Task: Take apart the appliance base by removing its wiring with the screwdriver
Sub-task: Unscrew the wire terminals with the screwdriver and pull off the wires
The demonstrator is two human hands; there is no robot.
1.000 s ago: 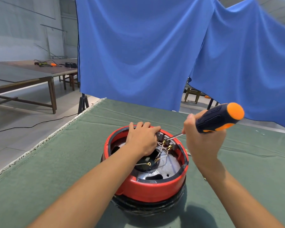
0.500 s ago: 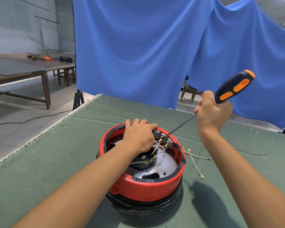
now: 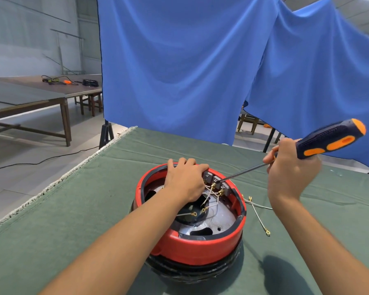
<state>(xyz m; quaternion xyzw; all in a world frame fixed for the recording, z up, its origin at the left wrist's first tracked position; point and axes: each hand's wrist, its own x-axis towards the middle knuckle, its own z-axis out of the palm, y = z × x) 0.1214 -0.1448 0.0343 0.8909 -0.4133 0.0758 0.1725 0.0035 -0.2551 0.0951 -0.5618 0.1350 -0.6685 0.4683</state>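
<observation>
Clearly, with our right hand clenched round the screwdriver and our left hand pressed open on the appliance base, the tip beyond our grip could slip onto the wiring.

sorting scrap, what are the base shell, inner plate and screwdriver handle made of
Base shell: likely plastic, smooth red with a soft sheen. Inner plate: probably metal, dull silver-grey. Screwdriver handle: apparently rubbery plastic, matte dark ribbed grip with orange inserts.

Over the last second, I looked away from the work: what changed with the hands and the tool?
The right hand drew back up and to the right, tilting the screwdriver handle higher; its tip stays at the terminals. The left hand kept pressing on the red base. Loose wires lie on the cloth.
</observation>
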